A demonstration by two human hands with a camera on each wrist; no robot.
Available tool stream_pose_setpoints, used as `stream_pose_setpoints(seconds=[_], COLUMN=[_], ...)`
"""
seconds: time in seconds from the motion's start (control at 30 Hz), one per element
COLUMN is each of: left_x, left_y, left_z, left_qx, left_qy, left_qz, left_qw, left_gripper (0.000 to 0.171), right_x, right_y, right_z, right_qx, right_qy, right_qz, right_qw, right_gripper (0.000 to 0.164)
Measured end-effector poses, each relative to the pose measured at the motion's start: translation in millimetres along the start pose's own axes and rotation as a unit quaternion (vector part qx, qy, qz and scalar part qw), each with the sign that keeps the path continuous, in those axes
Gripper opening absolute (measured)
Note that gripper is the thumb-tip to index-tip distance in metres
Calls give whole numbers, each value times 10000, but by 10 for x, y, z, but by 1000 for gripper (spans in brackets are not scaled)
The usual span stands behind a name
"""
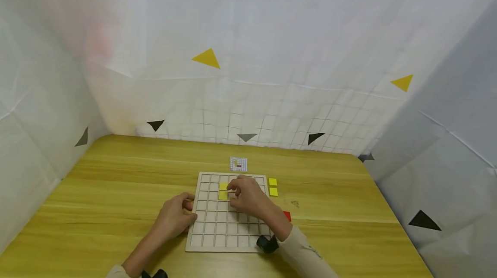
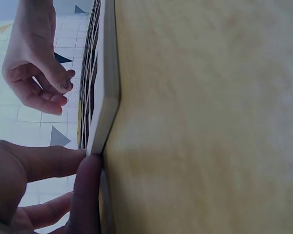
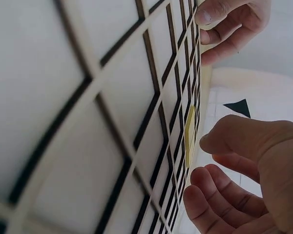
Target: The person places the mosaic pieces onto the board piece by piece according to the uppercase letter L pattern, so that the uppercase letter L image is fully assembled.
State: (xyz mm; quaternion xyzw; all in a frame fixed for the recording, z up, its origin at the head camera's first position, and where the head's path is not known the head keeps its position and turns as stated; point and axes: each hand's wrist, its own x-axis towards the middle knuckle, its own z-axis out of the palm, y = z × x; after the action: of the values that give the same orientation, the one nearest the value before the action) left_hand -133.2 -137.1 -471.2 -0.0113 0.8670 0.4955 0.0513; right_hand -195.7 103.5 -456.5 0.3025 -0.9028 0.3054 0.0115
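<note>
A pale wooden grid board (image 1: 220,249) lies on the table, with two yellow square tiles (image 1: 223,195) in neighbouring cells of one column. Thumb and fingertips of my left hand (image 1: 173,217) hold the board's left edge; the left wrist view has them meeting right at its rim. Over the board, beside the yellow tiles, hovers my right hand (image 1: 248,196). Its thumb and fingers (image 3: 198,200) are apart with nothing between them in the right wrist view. One yellow tile (image 3: 189,136) shows past the thumb there. My right hand and forearm hide part of the grid.
Two loose yellow tiles (image 1: 273,186) lie off the board's right side. A red piece (image 1: 287,216) peeks out by the right forearm. Behind the board is a small printed grid card (image 1: 238,164) with coloured cells. White sheeting (image 1: 272,97) encloses the table's back and sides.
</note>
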Motion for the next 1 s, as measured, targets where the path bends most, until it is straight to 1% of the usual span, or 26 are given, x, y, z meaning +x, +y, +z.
stream_pose_setpoints(seconds=[0.13, 0.23, 0.4, 0.6, 0.83, 1.0], left_x=[-1, -1, -7, -18, -9, -10], left_y=[1, 5, -1, -12, -12, -10], left_z=[1, 1, -8, -14, -5, 2], left_qx=[-6, -12, -41, -72, -107, -114], left_qy=[10, 5, -23, -23, -13, -26], left_qz=[21, 1, -26, -64, 5, 19], left_qw=[10000, 10000, 10000, 10000, 9999, 9999], left_gripper=[49, 49, 49, 49, 49, 49], right_x=[-56, -103, -168, -218, -288, -337], right_y=[66, 114, 170, 232, 314, 380], right_z=[-43, -72, -130, -180, -235, -280], right_qx=[-151, -221, -162, -223, -133, -134], right_qy=[105, 174, 235, 301, 397, 387], right_qz=[-77, -3, 102, 130, 185, 331], right_qw=[9998, 9996, 9995, 9992, 9990, 9986], right_gripper=[22, 21, 23, 21, 22, 24])
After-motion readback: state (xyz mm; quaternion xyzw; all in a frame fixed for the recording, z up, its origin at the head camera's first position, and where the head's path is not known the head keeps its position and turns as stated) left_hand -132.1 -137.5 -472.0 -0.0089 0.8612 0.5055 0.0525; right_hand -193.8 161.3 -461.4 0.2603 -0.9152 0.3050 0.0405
